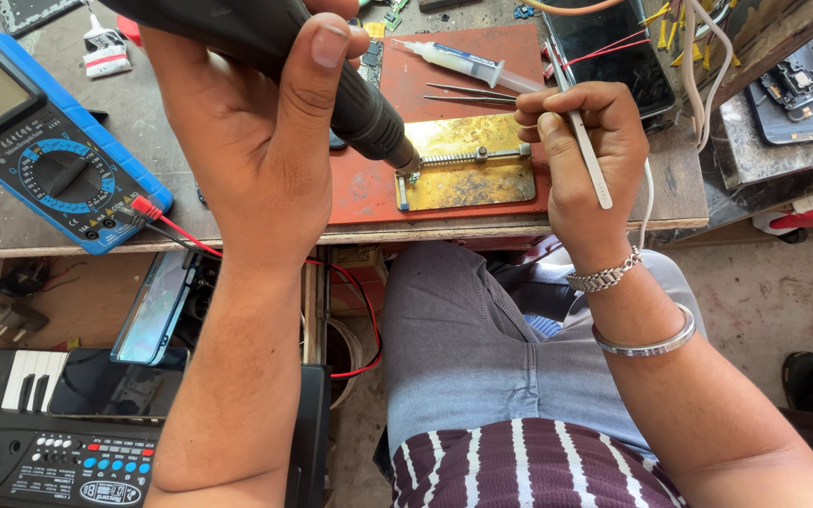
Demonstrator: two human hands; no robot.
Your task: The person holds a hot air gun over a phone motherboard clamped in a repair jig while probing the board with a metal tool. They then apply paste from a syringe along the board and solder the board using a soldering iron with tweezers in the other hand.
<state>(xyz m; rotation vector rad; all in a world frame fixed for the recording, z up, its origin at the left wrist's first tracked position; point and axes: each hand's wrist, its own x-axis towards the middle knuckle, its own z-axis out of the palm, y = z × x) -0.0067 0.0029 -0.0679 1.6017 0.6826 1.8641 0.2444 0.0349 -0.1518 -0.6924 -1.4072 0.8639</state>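
Left hand: wrapped around a black hot-air wand, thumb laid along the barrel, fist fully closed on it.
Wand: slants down to the right from the left hand; its metal nozzle tip sits just over the left end of the brass holder.
Right hand: fingers pinched tight on silver tweezers, the shaft running through the grip.
Tweezers: tip end hidden by the fingers, so contact with the holder cannot be told.
Holder: between the two hands, lying on a red mat on the bench.
Syringe: beyond the right hand, on the mat, with a second pair of tweezers just beside it.
Multimeter: blue, well left of the left hand, its red and black leads trailing under the left wrist.
Phone: below the left forearm, off the bench edge.
Keyboard: small, black, left of the left elbow.
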